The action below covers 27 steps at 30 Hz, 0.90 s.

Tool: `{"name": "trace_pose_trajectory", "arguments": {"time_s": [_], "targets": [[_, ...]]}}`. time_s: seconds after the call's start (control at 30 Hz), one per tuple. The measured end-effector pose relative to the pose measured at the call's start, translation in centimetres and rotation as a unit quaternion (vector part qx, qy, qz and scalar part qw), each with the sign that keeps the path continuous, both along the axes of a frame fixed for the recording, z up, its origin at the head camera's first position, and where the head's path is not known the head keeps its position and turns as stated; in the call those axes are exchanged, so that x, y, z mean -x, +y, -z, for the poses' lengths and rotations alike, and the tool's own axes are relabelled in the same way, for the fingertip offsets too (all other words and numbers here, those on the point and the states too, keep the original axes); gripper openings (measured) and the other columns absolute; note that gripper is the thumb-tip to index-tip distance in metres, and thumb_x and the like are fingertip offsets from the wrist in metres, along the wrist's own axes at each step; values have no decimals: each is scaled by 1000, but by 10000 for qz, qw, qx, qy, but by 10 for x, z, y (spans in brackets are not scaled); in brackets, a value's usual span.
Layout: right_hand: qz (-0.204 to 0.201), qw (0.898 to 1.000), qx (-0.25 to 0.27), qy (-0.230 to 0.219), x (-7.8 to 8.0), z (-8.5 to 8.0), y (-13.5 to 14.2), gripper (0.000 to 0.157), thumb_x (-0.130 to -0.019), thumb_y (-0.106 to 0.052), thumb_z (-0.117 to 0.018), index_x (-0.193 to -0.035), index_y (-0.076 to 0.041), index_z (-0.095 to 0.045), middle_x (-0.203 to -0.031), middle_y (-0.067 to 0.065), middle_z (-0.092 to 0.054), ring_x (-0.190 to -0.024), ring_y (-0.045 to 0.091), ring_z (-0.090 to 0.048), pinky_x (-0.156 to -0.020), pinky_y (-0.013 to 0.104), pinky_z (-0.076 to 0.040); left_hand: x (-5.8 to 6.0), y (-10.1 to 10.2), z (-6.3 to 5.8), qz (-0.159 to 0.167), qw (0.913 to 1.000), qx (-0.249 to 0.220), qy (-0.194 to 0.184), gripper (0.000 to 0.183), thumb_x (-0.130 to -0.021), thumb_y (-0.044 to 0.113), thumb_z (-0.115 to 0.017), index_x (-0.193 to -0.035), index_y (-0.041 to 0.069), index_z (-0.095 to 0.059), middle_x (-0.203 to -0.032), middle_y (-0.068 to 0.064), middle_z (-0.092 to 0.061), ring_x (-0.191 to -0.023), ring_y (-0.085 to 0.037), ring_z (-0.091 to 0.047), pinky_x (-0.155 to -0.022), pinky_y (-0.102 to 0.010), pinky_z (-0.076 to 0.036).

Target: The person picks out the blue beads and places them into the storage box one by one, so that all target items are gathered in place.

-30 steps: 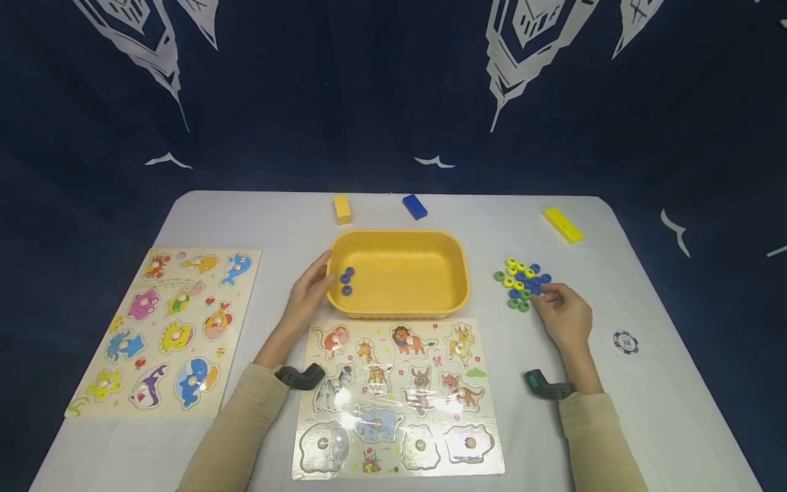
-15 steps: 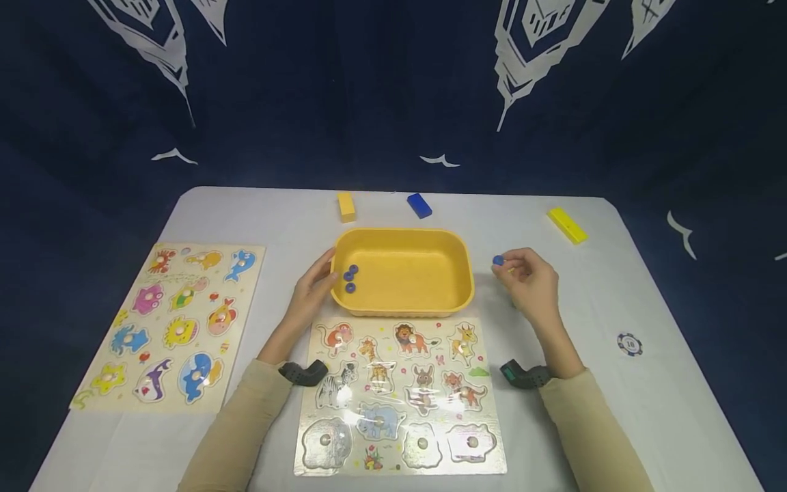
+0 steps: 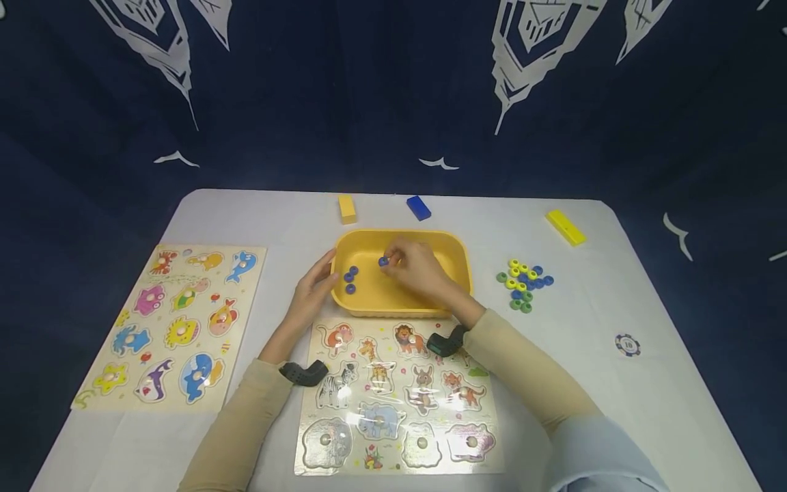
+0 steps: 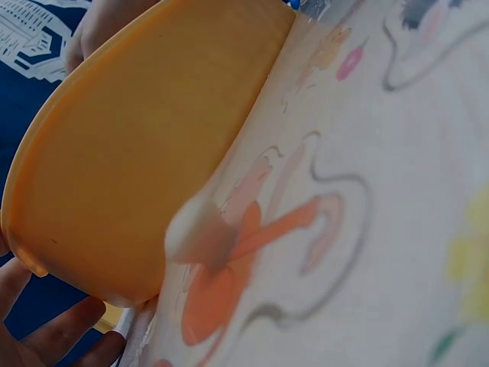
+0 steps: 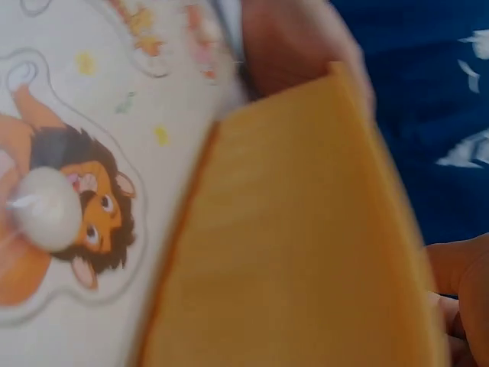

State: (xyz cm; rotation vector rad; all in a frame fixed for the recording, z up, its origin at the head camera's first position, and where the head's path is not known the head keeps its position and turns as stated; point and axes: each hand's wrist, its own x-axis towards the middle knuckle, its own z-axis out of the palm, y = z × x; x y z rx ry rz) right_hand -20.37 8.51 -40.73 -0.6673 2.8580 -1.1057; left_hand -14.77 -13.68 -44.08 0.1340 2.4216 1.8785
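My left hand [image 3: 312, 290] holds the left end of a yellow tray [image 3: 455, 307], thumb at the rim and fingers along the outer wall. In the left wrist view, its fingers [image 4: 65, 332] show beside the tray's lower end. My right hand [image 3: 415, 266] is over the inside of the tray and pinches a small blue bead [image 3: 384, 261] between thumb and fingertips. Three more blue beads [image 3: 349, 278] lie at the tray's left end. To the right, on the table, is a loose cluster of yellow, green and blue beads [image 3: 522, 283]. The right wrist view shows the tray's outer wall [image 5: 275, 229].
An animal peg puzzle board [image 3: 393, 383] lies in front of the tray, and a sea-animal board [image 3: 166, 328] at left. Behind stand a yellow block [image 3: 347, 209] and a blue block [image 3: 419, 208]. A bright yellow block [image 3: 565, 227] and a chip [image 3: 628, 345] are at right.
My right hand picked a blue bead from the cluster, lifted it and carried it left over the tray. My left hand stays at the tray's left end.
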Motion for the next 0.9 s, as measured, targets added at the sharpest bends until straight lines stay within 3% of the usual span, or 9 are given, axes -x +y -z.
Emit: {"name": "trace_pose_trajectory", "arguments": {"time_s": [0.23, 0.37, 0.7, 0.8, 0.9], "targets": [[-401, 9969, -571, -377, 8, 16, -30, 13, -73, -15, -67, -84, -10, -62, -72, -2, -61, -66, 9, -55, -58, 19, -45, 3, 0, 6, 84, 9999, -121, 69, 48, -93, 23, -46, -138, 23, -31, -130, -15, -45, -122, -31, -36, -98, -56, -27], [-537, 9937, -803, -568, 10, 23, -38, 13, -74, -15, -67, -86, -9, -63, -70, -2, -60, -65, 9, -54, -57, 19, -44, 9, -2, 16, 107, 9998, -122, 89, 48, -92, 27, -47, -137, 31, -32, -130, -11, -46, -121, -28, -37, -99, -54, -27], [-709, 9934, -647, -625, 8, 26, -38, 19, -74, -12, -69, -92, -6, -65, -79, 2, -65, -73, 11, -57, -65, 20, -47, 13, -5, 27, 32, 9999, -75, 100, 46, -90, 34, -48, -133, 42, -33, -130, -6, -47, -121, -24, -38, -98, -53, -30], [-555, 9966, -350, -494, 6, 20, -28, 21, -75, -14, -68, -94, -7, -66, -81, 1, -65, -72, 10, -57, -66, 21, -47, 12, -5, 27, -24, 10000, -50, 57, 45, -90, 36, -49, -132, 43, -33, -129, -4, -47, -120, -23, -39, -98, -52, -30], [-311, 9991, 211, -204, 2, 12, -10, 24, -77, -19, -68, -97, -7, -65, -78, -3, -64, -61, 9, -53, -56, 21, -44, 12, -5, 26, -53, 10000, -2, 72, 45, -90, 35, -49, -132, 43, -33, -128, -4, -48, -120, -23, -39, -98, -53, -31]]}}
